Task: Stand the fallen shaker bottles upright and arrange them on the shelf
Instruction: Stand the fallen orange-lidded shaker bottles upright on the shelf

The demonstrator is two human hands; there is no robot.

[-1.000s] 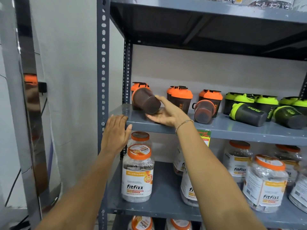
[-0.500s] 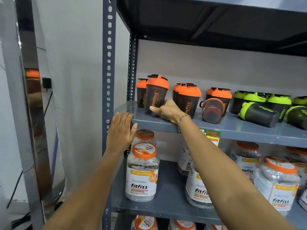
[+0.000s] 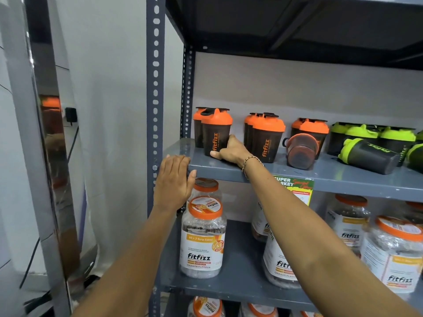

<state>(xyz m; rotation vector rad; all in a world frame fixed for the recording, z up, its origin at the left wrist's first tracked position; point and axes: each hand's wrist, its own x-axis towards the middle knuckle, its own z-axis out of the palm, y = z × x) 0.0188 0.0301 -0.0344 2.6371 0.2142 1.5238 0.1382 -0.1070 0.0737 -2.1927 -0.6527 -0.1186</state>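
On the grey shelf (image 3: 343, 184) an orange-lidded dark shaker bottle (image 3: 216, 131) stands upright at the far left, and my right hand (image 3: 231, 151) is wrapped around its base. My left hand (image 3: 175, 179) rests flat on the shelf's front left corner, fingers together, holding nothing. More orange-lidded shakers (image 3: 265, 136) stand upright further right. One orange shaker (image 3: 301, 151) lies on its side with its bottom toward me. Two green-lidded shakers (image 3: 368, 156) lie fallen at the right, in front of upright green ones (image 3: 359, 133).
Large fitfizz jars (image 3: 202, 236) fill the shelf below. A perforated steel upright (image 3: 155, 88) frames the rack's left side, with a shiny metal post (image 3: 45, 133) and white wall further left. Another shelf (image 3: 297, 24) hangs overhead. A green-and-yellow sign (image 3: 295, 188) hangs on the shelf edge.
My right hand has tipped the leftmost fallen orange shaker upright and slid it back to the left, next to the one behind it. My left hand stayed on the shelf corner.
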